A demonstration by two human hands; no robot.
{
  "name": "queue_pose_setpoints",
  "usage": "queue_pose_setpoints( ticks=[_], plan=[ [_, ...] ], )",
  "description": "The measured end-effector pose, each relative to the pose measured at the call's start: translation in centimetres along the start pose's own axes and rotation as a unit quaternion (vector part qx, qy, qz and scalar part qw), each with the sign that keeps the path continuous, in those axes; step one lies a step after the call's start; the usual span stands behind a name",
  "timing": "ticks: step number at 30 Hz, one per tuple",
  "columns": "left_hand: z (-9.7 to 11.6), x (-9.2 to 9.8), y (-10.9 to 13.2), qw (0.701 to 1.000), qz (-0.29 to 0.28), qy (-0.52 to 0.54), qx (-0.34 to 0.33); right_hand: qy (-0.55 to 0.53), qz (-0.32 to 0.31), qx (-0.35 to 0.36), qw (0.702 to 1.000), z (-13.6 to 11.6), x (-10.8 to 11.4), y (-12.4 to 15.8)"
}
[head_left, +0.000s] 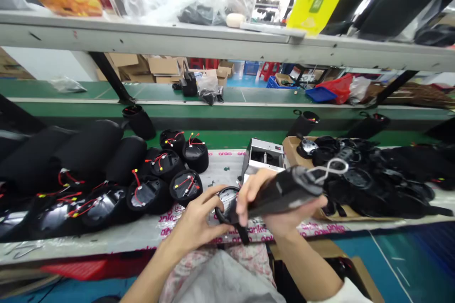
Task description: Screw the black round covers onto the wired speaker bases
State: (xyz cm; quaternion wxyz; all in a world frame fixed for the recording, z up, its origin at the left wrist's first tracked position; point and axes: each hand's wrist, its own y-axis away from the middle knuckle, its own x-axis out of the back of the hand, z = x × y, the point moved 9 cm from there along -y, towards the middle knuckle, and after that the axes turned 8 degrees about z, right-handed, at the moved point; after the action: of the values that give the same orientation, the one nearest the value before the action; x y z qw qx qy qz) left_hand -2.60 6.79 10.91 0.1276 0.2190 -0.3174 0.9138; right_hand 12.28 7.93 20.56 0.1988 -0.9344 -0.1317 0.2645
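My left hand (195, 221) pinches a round black cap with a grey inner face (227, 201), held just above the table's front edge. My right hand (280, 208) is wrapped round a long black tool (284, 191) that lies across the palm and points right; a grey wire loop (330, 169) hangs at its far end. The tool's near end meets the cap. Both hands are slightly blurred.
Several black cylindrical speaker bodies with red and yellow wires (152, 184) lie at the left. A cardboard tray of black parts (355, 170) sits at the right, with a small grey metal box (265, 154) behind my hands. Beyond runs a green conveyor (227, 139) under a grey shelf (213, 42).
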Motion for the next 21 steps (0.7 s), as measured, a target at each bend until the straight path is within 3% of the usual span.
queue_pose_setpoints(
  ticks=[2,4,6,9,13,15,17,19,21],
  plan=[
    [0.6,0.6,-0.6,1.000,-0.009,-0.023,0.005,-0.014,0.067,0.096,0.993,-4.0,2.6,-0.6],
    [1.7,1.8,-1.5,0.999,-0.010,-0.031,0.005,0.001,0.167,0.169,0.971,-8.0,6.7,-0.2],
    [3.1,3.6,-3.0,1.000,-0.001,-0.027,0.013,0.053,0.258,0.165,0.951,-10.1,11.4,1.0],
    [5.3,7.1,-6.8,0.999,0.038,-0.008,0.034,0.137,0.367,-0.002,0.920,-7.7,19.0,4.0],
    [6.4,10.5,-15.5,0.995,0.092,-0.035,0.006,0.185,0.394,-0.149,0.888,-0.7,25.2,8.5],
    [4.8,10.4,-20.7,0.991,0.087,-0.105,-0.008,0.224,0.405,-0.206,0.862,2.7,27.1,10.3],
    [1.3,9.3,-25.2,0.975,0.057,-0.215,0.023,0.276,0.412,-0.247,0.833,5.1,28.7,11.3],
    [-3.3,7.8,-28.1,0.958,0.007,-0.272,0.093,0.341,0.406,-0.267,0.804,6.3,29.8,11.4],
    [-6.6,6.3,-29.1,0.952,-0.030,-0.275,0.131,0.418,0.388,-0.266,0.777,6.4,30.5,11.0]
  ],
)
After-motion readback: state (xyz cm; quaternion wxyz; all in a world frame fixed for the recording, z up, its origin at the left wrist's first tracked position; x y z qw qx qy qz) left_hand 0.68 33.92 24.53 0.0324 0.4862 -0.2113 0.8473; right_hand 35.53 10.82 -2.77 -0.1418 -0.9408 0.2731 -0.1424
